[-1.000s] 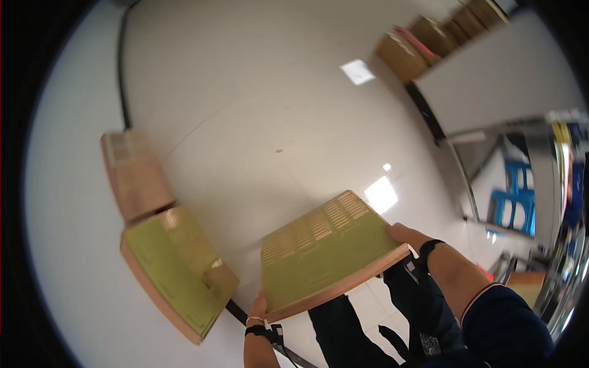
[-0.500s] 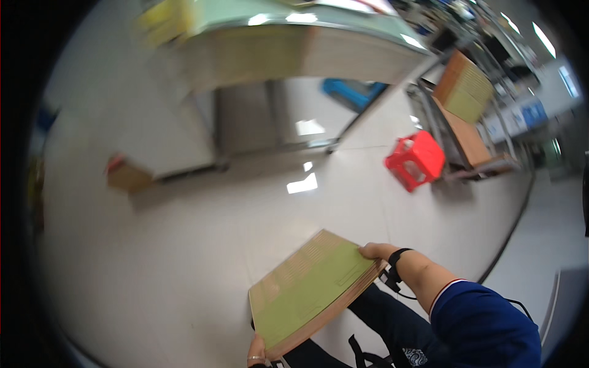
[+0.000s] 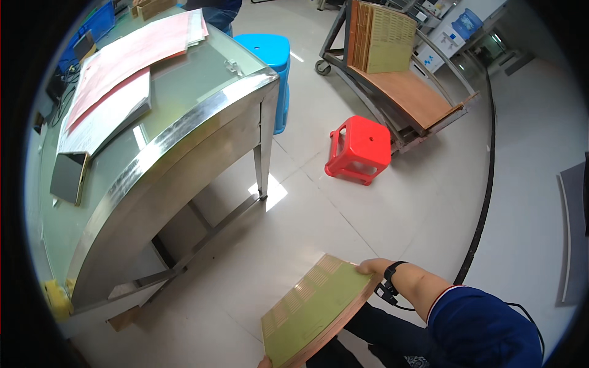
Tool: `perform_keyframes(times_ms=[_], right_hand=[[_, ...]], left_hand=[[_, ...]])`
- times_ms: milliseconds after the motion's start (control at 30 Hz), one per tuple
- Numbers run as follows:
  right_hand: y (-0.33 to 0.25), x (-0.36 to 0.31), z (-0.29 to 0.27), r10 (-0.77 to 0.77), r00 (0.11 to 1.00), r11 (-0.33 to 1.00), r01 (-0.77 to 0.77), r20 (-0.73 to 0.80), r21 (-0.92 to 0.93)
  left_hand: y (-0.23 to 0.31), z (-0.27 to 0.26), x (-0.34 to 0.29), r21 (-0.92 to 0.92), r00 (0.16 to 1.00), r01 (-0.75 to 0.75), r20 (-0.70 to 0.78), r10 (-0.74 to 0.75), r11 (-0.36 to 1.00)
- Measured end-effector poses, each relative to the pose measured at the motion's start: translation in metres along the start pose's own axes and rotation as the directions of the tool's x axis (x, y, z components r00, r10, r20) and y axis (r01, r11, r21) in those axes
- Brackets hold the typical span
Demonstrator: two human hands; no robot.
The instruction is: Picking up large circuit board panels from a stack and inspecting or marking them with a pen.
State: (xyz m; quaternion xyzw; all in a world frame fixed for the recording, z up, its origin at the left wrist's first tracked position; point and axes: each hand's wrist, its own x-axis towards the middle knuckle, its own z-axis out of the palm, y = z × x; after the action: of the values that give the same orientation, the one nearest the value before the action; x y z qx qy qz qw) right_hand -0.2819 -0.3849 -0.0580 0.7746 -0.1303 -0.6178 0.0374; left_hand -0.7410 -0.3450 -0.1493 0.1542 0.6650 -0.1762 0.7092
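A thick stack of flat panels (image 3: 316,313), green on top with rows of copper-coloured patterns and copper-coloured edges, is held level in front of my legs. My right hand (image 3: 370,266) grips its far right corner, thumb over the top face. At the near left corner, my left hand (image 3: 264,363) is closed on the stack; most of this hand is cut off by the lower picture edge. Similar green panels (image 3: 392,44) stand upright on a wooden-decked trolley (image 3: 411,101) ahead to the right.
A red plastic stool (image 3: 368,142) stands before the trolley. To the left is a metal-edged table (image 3: 184,138) with pink and white papers (image 3: 132,58) and a phone (image 3: 69,178). A blue stool (image 3: 265,52) stands past its corner; a person (image 3: 215,17) is partly visible behind. A wall runs along the right.
My view has swung right, so the table now lies to the left and the trolley and red stool are closer to the middle. Both hands still hold the panel stack.
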Motion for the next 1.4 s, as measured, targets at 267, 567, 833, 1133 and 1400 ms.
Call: perform_keyframes(times_ms=[267,567,833,1133,1400], right_hand=[[-0.004,-0.002,0.0,-0.064,0.998,0.994,0.064,-0.008,0.092],[-0.032,0.087,-0.004,-0.044,0.997,0.841,0.005,-0.059,-0.542],[-0.055,0.114,0.028,0.173,0.984,0.933,-0.149,0.045,-0.328],[-0.066,0.073,0.059,-0.045,0.99,0.985,0.065,-0.131,0.16],[-0.01,0.211,0.035,-0.254,0.96,0.77,0.274,0.118,-0.576]], left_hand=[[-0.014,-0.027,-0.025,0.052,0.988,0.156,-0.009,-0.156,0.986],[-0.044,-0.056,-0.023,-0.14,0.947,0.302,0.16,-0.279,0.943],[-0.05,-0.056,0.0,-0.175,0.957,0.289,0.067,-0.281,0.941],[-0.112,-0.091,0.049,0.079,0.968,0.21,-0.156,-0.196,0.975],[-0.114,-0.067,0.054,0.12,0.963,0.195,-0.213,-0.167,0.973]])
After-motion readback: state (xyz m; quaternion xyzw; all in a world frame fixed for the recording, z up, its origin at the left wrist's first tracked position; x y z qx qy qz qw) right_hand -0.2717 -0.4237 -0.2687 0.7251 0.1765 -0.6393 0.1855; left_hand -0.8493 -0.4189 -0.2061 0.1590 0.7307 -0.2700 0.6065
